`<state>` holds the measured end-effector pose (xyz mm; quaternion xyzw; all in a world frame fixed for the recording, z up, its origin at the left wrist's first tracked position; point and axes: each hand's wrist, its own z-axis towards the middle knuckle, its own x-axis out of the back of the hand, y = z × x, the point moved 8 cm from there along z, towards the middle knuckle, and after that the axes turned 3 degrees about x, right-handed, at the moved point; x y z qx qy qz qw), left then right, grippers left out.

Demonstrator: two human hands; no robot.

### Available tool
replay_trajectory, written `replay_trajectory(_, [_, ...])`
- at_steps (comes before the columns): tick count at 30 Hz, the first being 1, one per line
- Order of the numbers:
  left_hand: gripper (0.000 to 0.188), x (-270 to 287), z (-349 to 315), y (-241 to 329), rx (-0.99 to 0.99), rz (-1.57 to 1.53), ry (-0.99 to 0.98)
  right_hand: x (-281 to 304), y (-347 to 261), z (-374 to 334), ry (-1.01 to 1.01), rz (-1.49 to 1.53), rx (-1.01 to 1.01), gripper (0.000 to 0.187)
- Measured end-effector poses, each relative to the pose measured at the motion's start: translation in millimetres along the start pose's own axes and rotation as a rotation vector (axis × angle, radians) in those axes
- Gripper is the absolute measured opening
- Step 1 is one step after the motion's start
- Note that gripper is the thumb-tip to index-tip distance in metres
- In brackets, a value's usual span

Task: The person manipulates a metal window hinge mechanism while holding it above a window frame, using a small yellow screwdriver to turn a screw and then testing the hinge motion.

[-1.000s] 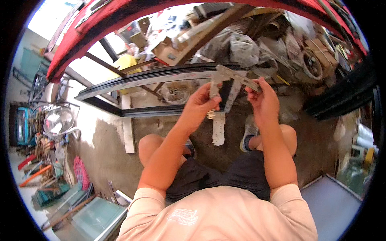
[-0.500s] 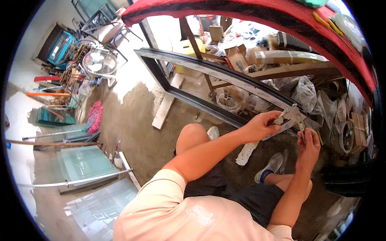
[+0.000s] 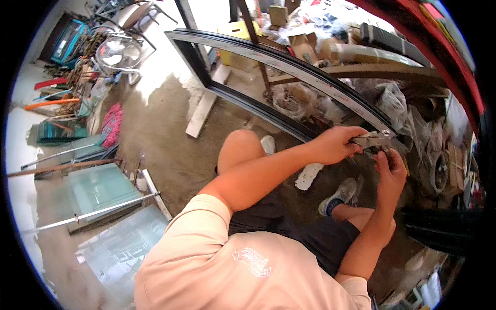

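Observation:
A grey metal window hinge with flat pivoting arms (image 3: 371, 140) is held up in front of me, at the near right corner of a dark window frame (image 3: 258, 110). My left hand (image 3: 338, 146) is closed on the hinge's left end, thumb and fingers pinching it. From below, my right hand (image 3: 391, 169) pinches its other end; the exact grip is partly hidden. The frame stands tilted, running from far left to near right, with printed protective film (image 3: 294, 67) along its upper rail. Whether the hinge touches the frame I cannot tell.
A red-covered surface (image 3: 454, 67) curves along the upper right. Plastic bags (image 3: 392, 106) and cardboard lie behind the frame. On the floor are a pale board (image 3: 200, 116), glass sheets (image 3: 101, 183) and a pink mop head (image 3: 112, 124). A yellow stool (image 3: 235, 30) stands beyond the frame.
My view has shifted, so the scene sits higher and further left. The hinge, earlier spread with its arms visible, is now turned flatter, and my right hand has come up closer beneath it.

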<state>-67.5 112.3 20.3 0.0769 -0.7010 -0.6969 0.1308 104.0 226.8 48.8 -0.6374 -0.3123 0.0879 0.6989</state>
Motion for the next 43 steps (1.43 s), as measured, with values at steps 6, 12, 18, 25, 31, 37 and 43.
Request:
replay_trajectory(6, [0.04, -4, -8, -9, 0.207, -0.423, -0.139, -9, -15, 7, -0.039, -0.117, 0.062, 0.03])
replay_trajectory(12, [0.041, -8, -12, 2, 0.292, -0.504, -0.224, -1, -5, 7, -0.029, 0.02, 0.024, 0.031])
replay_trajectory(18, [0.045, -2, -13, -8, 0.318, -0.661, -0.15, 12, -5, 7, 0.072, 0.265, -0.033, 0.04])
replay_trajectory(25, [0.042, 6, -7, -7, 0.242, -0.757, -0.089, 30, 2, 12, 0.205, 0.204, 0.029, 0.041])
replay_trajectory(31, [0.044, 4, -5, 8, 0.133, -0.738, -0.092, 36, 4, 10, 0.234, 0.223, -0.014, 0.045])
replay_trajectory(37, [0.05, -10, -9, 17, 0.046, -0.534, -0.198, 0, -9, 0, -0.019, 0.493, -0.104, 0.059])
replay_trajectory(43, [0.052, -25, -15, 15, 0.049, -0.128, -0.299, -6, -5, -2, -0.145, 0.719, -0.144, 0.068])
